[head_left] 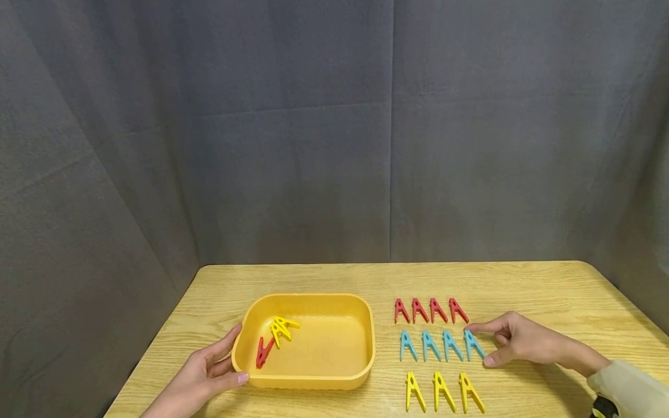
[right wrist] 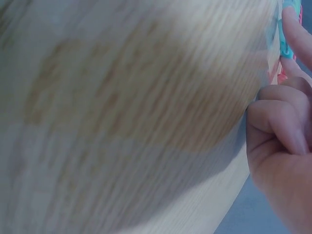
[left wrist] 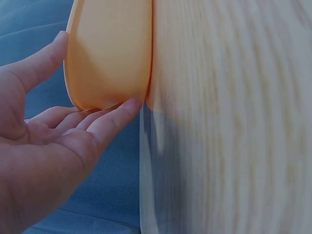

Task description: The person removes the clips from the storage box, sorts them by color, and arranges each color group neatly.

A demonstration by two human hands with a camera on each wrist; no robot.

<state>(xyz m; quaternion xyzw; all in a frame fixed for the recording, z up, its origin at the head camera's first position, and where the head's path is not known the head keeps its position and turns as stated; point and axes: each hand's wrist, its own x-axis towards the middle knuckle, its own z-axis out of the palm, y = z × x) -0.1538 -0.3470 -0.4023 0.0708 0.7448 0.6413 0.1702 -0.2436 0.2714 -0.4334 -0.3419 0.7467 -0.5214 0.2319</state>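
My left hand (head_left: 206, 371) rests against the left end of a yellow plastic tray (head_left: 313, 382), its fingers and thumb spread along the outer wall; the left wrist view shows the fingertips touching the tray (left wrist: 112, 53). Inside the tray lie two yellow clothespins (head_left: 280, 330) and one red clothespin (head_left: 264, 352). On the right, my right hand (head_left: 528, 342) pinches the rightmost blue clothespin (head_left: 473, 345) lengthwise, index finger at its top and thumb at its lower end. In the right wrist view that blue clothespin (right wrist: 285, 41) shows only partly, at the edge.
Several red clothespins (head_left: 420, 311) form the back row on the wooden table (head_left: 334, 278). Several other blue clothespins (head_left: 431, 345) stand in the middle row, left of my right hand. Three yellow clothespins (head_left: 442, 391) make up the front row. A grey curtain (head_left: 313, 145) hangs behind.
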